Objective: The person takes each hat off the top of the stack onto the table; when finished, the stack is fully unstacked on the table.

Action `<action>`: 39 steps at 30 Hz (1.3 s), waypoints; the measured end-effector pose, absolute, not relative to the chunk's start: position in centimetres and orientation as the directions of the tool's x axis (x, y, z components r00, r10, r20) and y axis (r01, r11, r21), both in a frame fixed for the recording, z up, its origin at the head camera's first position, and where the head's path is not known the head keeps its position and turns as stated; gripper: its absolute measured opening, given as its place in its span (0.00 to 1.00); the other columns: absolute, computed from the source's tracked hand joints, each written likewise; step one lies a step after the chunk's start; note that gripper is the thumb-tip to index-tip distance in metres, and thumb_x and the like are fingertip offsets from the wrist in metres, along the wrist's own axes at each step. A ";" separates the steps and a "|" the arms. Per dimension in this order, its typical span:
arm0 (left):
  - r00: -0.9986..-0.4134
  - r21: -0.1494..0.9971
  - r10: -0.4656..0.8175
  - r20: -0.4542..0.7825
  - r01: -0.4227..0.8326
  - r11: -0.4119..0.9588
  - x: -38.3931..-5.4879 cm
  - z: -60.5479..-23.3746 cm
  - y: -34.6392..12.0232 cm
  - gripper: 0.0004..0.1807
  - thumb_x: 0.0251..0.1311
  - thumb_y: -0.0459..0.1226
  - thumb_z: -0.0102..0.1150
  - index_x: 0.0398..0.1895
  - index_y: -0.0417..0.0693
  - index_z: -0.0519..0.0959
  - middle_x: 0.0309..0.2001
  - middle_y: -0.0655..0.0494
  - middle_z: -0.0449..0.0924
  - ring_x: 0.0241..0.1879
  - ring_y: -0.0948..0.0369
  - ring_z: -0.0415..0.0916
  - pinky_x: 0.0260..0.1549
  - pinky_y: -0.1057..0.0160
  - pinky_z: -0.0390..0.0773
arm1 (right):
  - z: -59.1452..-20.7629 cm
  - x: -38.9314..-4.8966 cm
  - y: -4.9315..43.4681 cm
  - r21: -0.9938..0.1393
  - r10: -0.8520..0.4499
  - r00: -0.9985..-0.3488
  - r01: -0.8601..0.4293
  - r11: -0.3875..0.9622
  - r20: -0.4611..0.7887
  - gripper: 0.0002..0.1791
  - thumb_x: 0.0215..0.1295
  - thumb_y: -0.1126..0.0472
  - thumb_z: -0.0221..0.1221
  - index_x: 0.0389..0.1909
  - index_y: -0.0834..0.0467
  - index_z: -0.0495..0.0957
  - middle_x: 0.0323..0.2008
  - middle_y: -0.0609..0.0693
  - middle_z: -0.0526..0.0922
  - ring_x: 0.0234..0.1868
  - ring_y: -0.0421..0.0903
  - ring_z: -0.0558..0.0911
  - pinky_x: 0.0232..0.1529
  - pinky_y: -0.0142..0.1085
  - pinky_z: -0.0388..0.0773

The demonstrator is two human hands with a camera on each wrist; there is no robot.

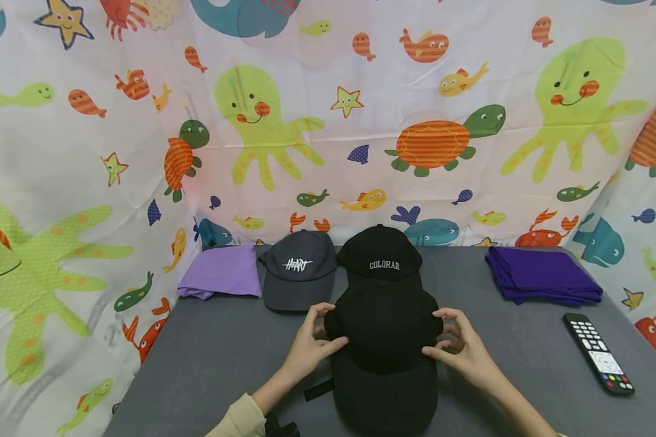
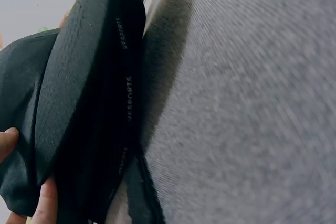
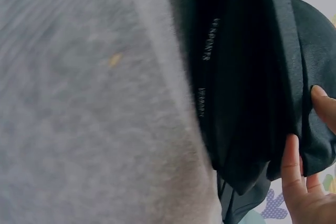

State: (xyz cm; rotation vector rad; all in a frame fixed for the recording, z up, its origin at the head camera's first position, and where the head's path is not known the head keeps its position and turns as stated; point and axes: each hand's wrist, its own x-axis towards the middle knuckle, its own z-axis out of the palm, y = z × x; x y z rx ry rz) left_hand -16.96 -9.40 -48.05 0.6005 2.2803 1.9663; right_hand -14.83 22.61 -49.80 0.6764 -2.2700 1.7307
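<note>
A plain black cap (image 1: 382, 328) is held up near the middle of the table, its brim (image 1: 385, 394) towards me. My left hand (image 1: 314, 340) pinches the left side of its crown between thumb and fingers. On the opposite side, my right hand (image 1: 461, 346) pinches the crown likewise. A thin black strap (image 1: 318, 390) sticks out at lower left; which part it joins is hidden. Both wrist views show white lettering on dark inner tape (image 2: 128, 98). Just behind sit a black cap with "COLORAD" lettering (image 1: 382, 255), partly covered, and a dark grey "HEART" cap (image 1: 299, 270).
Folded lilac cloth (image 1: 221, 272) lies at the back left of the grey table (image 1: 218, 352). At the back right is folded dark purple cloth (image 1: 543, 275), with a black remote control (image 1: 598, 354) in front of it. A printed sea-animal curtain (image 1: 306, 121) hangs behind.
</note>
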 end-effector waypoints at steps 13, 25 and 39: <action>-0.931 0.969 0.315 0.186 0.227 0.100 -16.5 -46.9 -8.9 0.32 0.52 0.32 0.66 0.59 0.47 0.63 0.55 0.46 0.64 0.40 0.51 0.75 0.34 0.65 0.80 | -49.1 -14.6 22.9 -0.906 -0.245 -0.905 -0.392 0.158 0.349 0.35 0.52 0.73 0.64 0.59 0.63 0.59 0.58 0.48 0.59 0.45 0.37 0.77 0.30 0.38 0.80; -0.936 0.957 0.266 0.230 0.267 0.110 -16.6 -45.4 -8.2 0.29 0.51 0.34 0.67 0.57 0.45 0.66 0.50 0.44 0.69 0.39 0.48 0.78 0.34 0.62 0.79 | -47.9 -14.2 23.3 -0.909 -0.205 -0.907 -0.398 0.123 0.369 0.29 0.57 0.74 0.60 0.59 0.63 0.63 0.58 0.53 0.62 0.46 0.38 0.77 0.38 0.34 0.80; -0.949 0.976 0.252 0.188 0.210 0.060 -17.4 -43.9 -7.5 0.27 0.52 0.33 0.66 0.56 0.44 0.68 0.49 0.43 0.68 0.42 0.50 0.78 0.35 0.63 0.78 | -46.4 -13.7 24.3 -0.935 -0.248 -0.928 -0.320 0.153 0.277 0.36 0.57 0.74 0.60 0.66 0.64 0.58 0.64 0.44 0.60 0.50 0.35 0.71 0.45 0.26 0.74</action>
